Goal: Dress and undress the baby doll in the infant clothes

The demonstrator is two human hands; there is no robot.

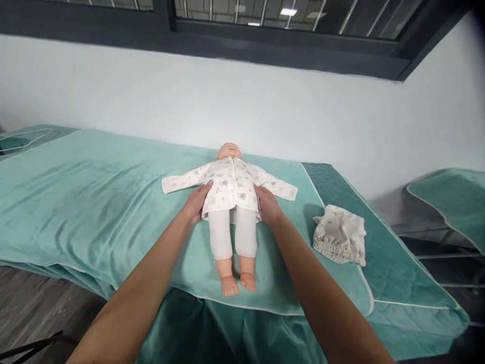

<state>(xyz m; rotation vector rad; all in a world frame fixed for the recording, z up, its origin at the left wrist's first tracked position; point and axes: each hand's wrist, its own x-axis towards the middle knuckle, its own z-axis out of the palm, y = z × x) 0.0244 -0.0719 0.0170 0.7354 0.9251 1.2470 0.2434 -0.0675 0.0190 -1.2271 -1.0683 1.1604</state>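
Observation:
A baby doll (246,242) lies on its back on the green bed cover, head toward the wall and bare feet toward me. It wears a white printed long-sleeved shirt (231,184), with both sleeves spread out sideways, and its legs are white down to the shins. My left hand (197,201) grips the doll's side at the waist, thumb on top of the shirt. On the opposite side, my right hand (267,203) holds the waist the same way. The fingers of both hands are partly hidden beneath the doll and shirt.
Folded printed baby pants (339,235) with a gathered edge lie to the right on the bed. The green velvety cover (94,202) spreads over the bed. A white wall (227,101) stands behind, under a dark-framed window (284,43). Another green-covered surface (454,197) is at the far right.

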